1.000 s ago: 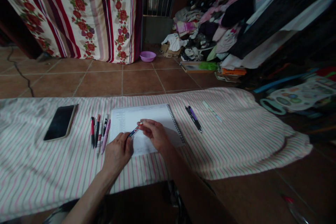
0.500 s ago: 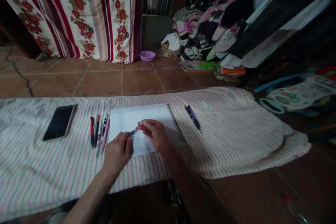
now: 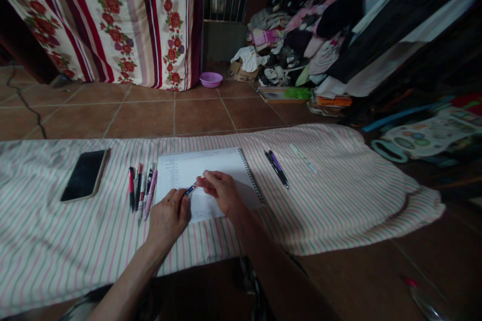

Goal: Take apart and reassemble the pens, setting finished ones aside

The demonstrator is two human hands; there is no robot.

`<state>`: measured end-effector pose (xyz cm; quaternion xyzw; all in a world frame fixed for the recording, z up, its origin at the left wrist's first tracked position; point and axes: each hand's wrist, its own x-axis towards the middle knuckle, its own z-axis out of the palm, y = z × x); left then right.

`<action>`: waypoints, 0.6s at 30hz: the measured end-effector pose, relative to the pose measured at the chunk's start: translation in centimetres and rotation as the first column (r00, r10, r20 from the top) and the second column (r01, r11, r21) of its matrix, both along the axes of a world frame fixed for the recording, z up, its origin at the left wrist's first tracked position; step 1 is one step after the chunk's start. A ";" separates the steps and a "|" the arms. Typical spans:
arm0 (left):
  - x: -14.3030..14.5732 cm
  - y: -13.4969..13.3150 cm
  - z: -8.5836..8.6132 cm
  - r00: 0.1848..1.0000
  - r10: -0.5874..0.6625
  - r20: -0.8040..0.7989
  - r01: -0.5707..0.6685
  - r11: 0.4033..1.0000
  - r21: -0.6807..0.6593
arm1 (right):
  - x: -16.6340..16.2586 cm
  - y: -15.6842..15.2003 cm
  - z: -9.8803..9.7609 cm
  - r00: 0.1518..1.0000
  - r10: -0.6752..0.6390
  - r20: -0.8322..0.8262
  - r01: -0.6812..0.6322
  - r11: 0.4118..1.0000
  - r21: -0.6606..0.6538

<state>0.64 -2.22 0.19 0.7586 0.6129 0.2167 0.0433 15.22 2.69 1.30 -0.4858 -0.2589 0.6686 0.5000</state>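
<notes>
Both my hands are closed on one slim pen (image 3: pixel 191 189) with blue, white and red on its barrel. My left hand (image 3: pixel 170 213) grips its dark blue lower end, and my right hand (image 3: pixel 223 191) pinches the red and white upper end. The pen slants up to the right above a spiral notebook (image 3: pixel 211 158), open at a page with a printed column on its left side. To the left of the notebook lie several pens (image 3: pixel 141 188) side by side. Two more pens (image 3: pixel 276 168), one black and one purple, rest right of the spiral.
A phone (image 3: pixel 86 175) lies at the left on the striped cloth (image 3: pixel 339 190). Farther right is a pale slim stick-like item (image 3: pixel 304 158). Beyond the cloth are a tiled floor (image 3: pixel 150 115), a purple basin (image 3: pixel 211 79), a floral curtain (image 3: pixel 139 20) and heaped clothes (image 3: pixel 301 35).
Little differs. My right hand has shifted very slightly on the upper end of the pen; my left hand keeps its place.
</notes>
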 end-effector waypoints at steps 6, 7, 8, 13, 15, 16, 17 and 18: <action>0.0 0.0 -0.1 1.000 -0.008 -0.019 0.008 1.000 0.005 | 0.1 0.1 0.0 0.999 -0.019 0.049 0.019 1.000 0.002; 0.0 0.0 -0.1 1.000 -0.006 -0.022 0.006 1.000 0.005 | 0.1 0.1 0.0 0.999 -0.017 0.042 0.017 1.000 0.004; 0.0 0.0 -0.1 1.000 -0.005 -0.025 0.005 1.000 0.004 | 0.2 0.1 0.0 0.999 -0.014 0.033 0.014 1.000 0.007; 0.1 0.0 -0.1 0.999 -0.008 -0.033 0.008 1.000 0.004 | 0.2 0.1 0.2 0.999 -0.030 -0.036 0.030 1.000 -0.002; 0.1 0.0 -0.1 1.000 -0.007 -0.027 0.007 1.000 0.005 | 0.1 0.1 0.3 0.997 -0.024 -0.072 0.023 1.000 -0.014; 0.1 0.0 0.0 1.000 -0.006 -0.024 0.006 1.000 0.006 | 0.1 0.0 0.3 0.996 -0.016 -0.087 0.014 1.000 -0.018; 0.0 0.0 0.0 1.000 -0.003 -0.021 0.003 1.000 0.006 | 0.1 0.0 0.3 0.995 -0.006 -0.096 0.004 1.000 -0.022; 0.0 0.0 0.0 1.000 -0.002 -0.019 0.002 1.000 0.008 | 0.1 0.0 0.3 0.995 0.006 -0.099 -0.008 1.000 -0.025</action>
